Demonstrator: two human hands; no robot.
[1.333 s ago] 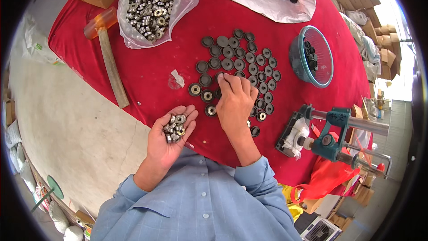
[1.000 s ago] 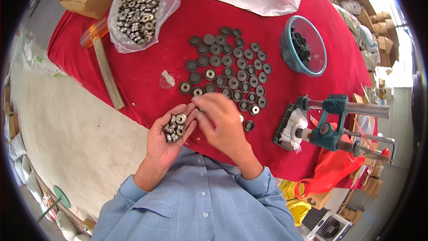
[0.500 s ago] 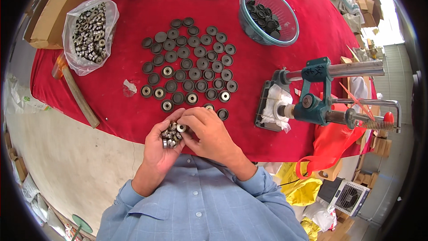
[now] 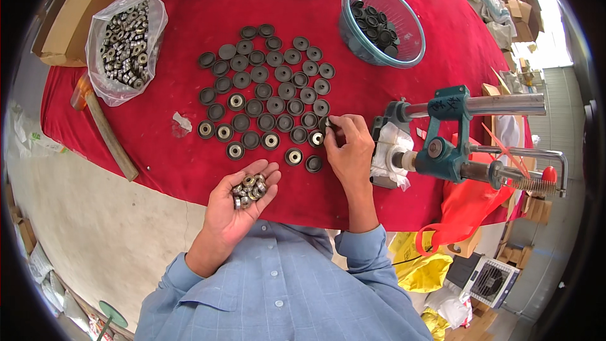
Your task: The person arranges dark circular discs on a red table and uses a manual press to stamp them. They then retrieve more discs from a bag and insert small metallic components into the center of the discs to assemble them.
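My left hand (image 4: 223, 209) is cupped palm up near the table's front edge, holding several small metal ball bearings (image 4: 245, 201). Between its thumb and fingertips, my right hand (image 4: 351, 155) pinches one small bearing (image 4: 327, 124) over a black cap at the right side of the spread; the fingers partly hide that cap. Round black plastic caps (image 4: 259, 74) lie in loose rows on the red cloth. Several of the nearer ones have a shiny bearing seated in the middle, such as the cap with a bearing (image 4: 293, 156) in front.
A clear bag of bearings (image 4: 126, 50) stands at the far left beside a cardboard box (image 4: 76, 19). Below it lies a hammer (image 4: 110, 132). A blue-green basket (image 4: 413, 41) holds black caps. To the right of my right hand is a green hand press (image 4: 442, 145).
My right hand has left the left palm and moved right and forward to a cap, carrying a bearing. The left hand has opened out flatter around its bearings.
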